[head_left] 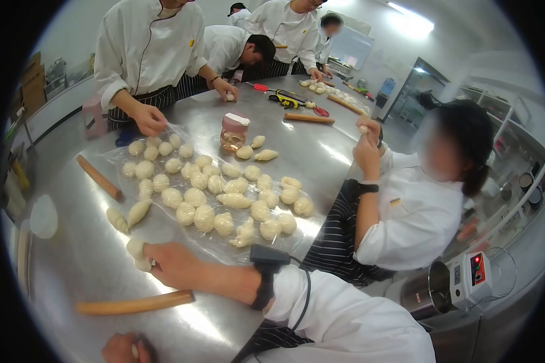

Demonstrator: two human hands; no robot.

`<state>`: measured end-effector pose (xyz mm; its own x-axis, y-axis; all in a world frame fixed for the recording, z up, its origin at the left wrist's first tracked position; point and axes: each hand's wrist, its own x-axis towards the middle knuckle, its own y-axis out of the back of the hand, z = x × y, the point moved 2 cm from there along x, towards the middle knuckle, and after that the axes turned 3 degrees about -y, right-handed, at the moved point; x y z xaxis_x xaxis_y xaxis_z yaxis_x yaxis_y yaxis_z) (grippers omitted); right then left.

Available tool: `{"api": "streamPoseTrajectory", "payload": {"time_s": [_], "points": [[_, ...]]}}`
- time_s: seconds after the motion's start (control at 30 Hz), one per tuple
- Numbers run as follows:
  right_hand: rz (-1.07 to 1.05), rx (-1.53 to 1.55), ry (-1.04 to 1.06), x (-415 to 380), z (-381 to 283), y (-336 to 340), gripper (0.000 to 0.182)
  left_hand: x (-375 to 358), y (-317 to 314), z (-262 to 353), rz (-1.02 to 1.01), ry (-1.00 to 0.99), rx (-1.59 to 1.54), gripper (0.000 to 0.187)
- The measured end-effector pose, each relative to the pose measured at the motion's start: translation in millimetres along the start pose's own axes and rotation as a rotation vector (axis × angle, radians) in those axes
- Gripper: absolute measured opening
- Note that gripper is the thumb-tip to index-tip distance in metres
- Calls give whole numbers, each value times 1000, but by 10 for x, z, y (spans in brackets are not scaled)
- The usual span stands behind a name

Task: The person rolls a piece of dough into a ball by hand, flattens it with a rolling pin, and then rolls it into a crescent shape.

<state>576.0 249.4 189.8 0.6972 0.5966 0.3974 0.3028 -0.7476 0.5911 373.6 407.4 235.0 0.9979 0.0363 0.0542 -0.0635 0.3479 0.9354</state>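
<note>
Item 1 – my right hand (174, 265): fingers curled round a dough piece (138, 254), pressing it onto the steel tabletop (321, 151) nr the front edge. Black wrist device (266, 259) w/ cable on that arm.

Item 2 – my left hand (122, 348): bottom edge of view, only partly in shot; looks closed on sth small and pale, can't tell what.

Item 3 – rolling pin (134, 304): wooden, lying flat betw. my two hands, not held.

Item 4 – plastic sheet (163, 233): spread mid-tabletop, carrying approx. two dozen+ shaped dough rolls (236, 201), close together, some touching.

Item 5 – two tapered rolls (127, 216): off the sheet's near-left corner, just beyond the piece in my hand.

Item 6 – second rolling pin (99, 176): left of the sheet, idle.

Item 7 – jar (233, 132): clear, pinkish lid, far side of sheet; a few more rolls beside it.

Item 8 – co-workers: one standing opposite, hand (150, 121) at the sheet's far corner; one seated at right, hands raised w/ a small piece; others farther down the tabletop w/ tools.

Status (my est.): most pieces already shaped and laid out; the one under my right hand not finished. No unshaped dough stock in view nr me, so probably little left.
</note>
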Motion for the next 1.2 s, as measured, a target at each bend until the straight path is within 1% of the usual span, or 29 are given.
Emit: {"api": "streamPoseTrajectory", "payload": {"time_s": [0.03,0.13,0.23,0.3,0.43,0.53,0.63,0.73,0.83,0.93,1.2], "points": [[36,-1,34,-1,-2,0,20,0,2,3,2,2,1,28],[56,28,40,3,4,-6,13,3,2,6,1,6,1,27],[83,32,87,5,32,-25,14,2,0,-1,-1,2,-9,27],[74,30,81,-1,-15,10,13,0,1,0,8,-6,-20,27],[32,17,55,0,-70,59,21,-3,-25,-34,9,-14,-3,26],[65,14,120,-5,-24,24,23,2,-9,-15,-3,-3,-7,26],[51,58,81,-5,-86,78,33,10,1,-4,-13,6,-3,25],[75,40,118,-4,-91,89,36,7,14,18,-5,16,-12,24],[96,58,150,-18,-110,107,31,8,23,25,-3,13,-16,24],[76,77,146,-15,-101,102,33,7,23,27,9,4,-20,24],[142,61,215,-20,-76,76,36,14,-9,9,6,-4,-13,23]]}}
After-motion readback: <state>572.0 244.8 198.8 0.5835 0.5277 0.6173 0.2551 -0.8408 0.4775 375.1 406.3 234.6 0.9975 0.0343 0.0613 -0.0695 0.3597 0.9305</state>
